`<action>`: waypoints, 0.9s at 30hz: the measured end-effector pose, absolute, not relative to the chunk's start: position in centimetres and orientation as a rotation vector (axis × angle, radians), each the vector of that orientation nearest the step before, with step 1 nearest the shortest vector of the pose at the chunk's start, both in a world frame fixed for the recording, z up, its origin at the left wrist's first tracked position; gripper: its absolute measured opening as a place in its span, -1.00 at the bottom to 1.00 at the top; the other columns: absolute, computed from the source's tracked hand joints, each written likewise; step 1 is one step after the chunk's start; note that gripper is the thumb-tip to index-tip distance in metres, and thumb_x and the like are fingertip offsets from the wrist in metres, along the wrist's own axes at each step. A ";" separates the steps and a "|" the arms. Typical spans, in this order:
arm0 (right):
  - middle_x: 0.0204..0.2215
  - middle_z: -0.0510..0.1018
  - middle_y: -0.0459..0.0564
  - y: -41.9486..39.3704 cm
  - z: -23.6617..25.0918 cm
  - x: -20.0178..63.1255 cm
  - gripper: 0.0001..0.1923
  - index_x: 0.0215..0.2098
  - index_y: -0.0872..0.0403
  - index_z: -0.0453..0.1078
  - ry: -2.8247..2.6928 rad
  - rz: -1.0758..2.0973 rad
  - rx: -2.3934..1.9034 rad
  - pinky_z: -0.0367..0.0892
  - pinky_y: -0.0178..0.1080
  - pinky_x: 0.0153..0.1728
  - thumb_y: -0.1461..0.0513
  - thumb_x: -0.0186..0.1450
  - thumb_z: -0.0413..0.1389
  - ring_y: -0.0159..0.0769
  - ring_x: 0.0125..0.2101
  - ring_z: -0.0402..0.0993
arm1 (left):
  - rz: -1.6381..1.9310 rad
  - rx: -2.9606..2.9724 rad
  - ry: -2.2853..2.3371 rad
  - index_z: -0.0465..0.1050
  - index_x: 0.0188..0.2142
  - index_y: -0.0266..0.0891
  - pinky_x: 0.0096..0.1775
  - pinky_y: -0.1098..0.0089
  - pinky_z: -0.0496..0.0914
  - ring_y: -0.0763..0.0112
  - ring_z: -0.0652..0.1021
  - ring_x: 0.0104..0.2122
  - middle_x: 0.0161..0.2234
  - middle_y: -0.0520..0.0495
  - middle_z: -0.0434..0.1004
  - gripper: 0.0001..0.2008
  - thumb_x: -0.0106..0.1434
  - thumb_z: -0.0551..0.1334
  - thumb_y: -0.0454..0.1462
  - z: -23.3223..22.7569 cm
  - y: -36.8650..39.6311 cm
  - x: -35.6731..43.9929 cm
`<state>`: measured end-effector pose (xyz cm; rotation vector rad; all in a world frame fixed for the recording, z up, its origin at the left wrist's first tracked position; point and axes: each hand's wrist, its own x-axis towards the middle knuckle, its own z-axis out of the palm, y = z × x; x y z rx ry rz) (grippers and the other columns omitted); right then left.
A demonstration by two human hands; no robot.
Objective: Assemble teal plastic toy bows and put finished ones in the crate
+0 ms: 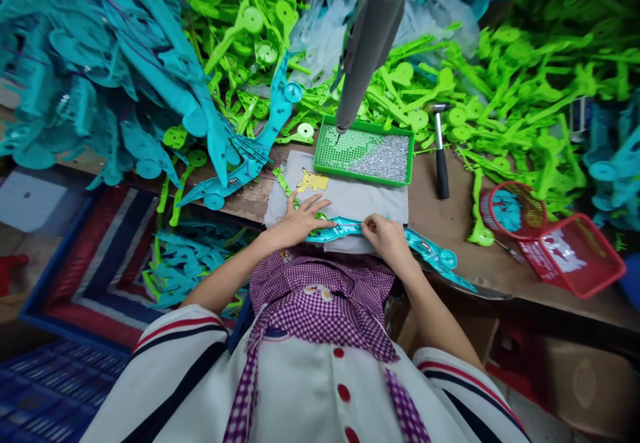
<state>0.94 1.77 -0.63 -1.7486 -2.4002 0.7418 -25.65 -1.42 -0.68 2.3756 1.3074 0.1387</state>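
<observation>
Grey cloth (375, 196) at centre of frame. Turquoise piece (345, 227) lies across its lower edge, far end toward lower right; support that end against pivoting. Driver (370, 43) hangs upper centre, tip over the green tray (411, 156); mind it when reaching. Your left hand (297, 221): fingers spread wide, thumb on the piece; press evenly. Your right hand (384, 235): fingertips pinched narrow at the piece; anything between them, cannot tell.

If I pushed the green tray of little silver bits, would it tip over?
Probably not: the green tray looks wide and low, so it would likely slide flat. The silver bits look loose, so they might shift. The tray's right end may feel heavier, since most bits gather there.
</observation>
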 end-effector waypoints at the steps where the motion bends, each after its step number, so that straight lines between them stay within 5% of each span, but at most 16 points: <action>1: -0.35 0.66 0.06 1.7 -0.5 0.8 -0.79 -0.26 0.05 0.49 -2.424 0.694 -1.773 0.25 -0.25 -0.33 0.18 0.35 0.02 -0.17 -0.33 0.58 | 0.145 2.371 1.306 0.42 0.15 0.27 0.30 -0.32 -0.32 0.07 0.08 0.40 0.39 0.04 0.11 -0.29 0.24 0.13 -0.59 -0.7 -1.4 -25.7; 15: -0.23 0.67 0.09 1.5 1.0 -0.2 -0.76 -0.20 0.05 0.45 -2.666 0.442 -1.911 -0.11 -0.21 -0.47 0.15 0.44 -0.03 -0.20 -0.36 0.52 | 0.164 2.356 1.325 0.43 0.14 0.30 0.28 -0.37 -0.30 0.03 0.10 0.40 0.40 0.03 0.11 -0.26 0.22 0.11 -0.61 -1.1 -1.4 -25.6; 23: -0.29 0.57 0.08 0.5 -0.1 1.1 -0.74 -0.20 0.06 0.42 -2.438 0.559 -1.672 0.22 -0.22 -0.31 0.12 0.45 -0.05 -0.17 -0.28 0.49 | 0.224 2.313 1.412 0.31 0.25 0.26 0.28 -0.35 -0.18 0.00 0.07 0.40 0.44 -0.05 -0.02 -0.18 0.20 0.03 -0.63 -0.8 -2.4 -25.8; 27: -0.18 0.52 0.13 -0.1 -0.8 2.0 -0.72 -0.15 0.05 0.44 -2.279 0.620 -1.501 0.33 -0.12 -0.07 0.10 0.44 -0.04 -0.11 -0.13 0.47 | 0.464 2.183 1.553 0.30 0.29 0.09 0.28 -0.20 0.01 0.06 0.18 0.35 0.37 -0.18 0.10 -0.39 0.36 0.01 -0.49 1.1 -2.3 -25.9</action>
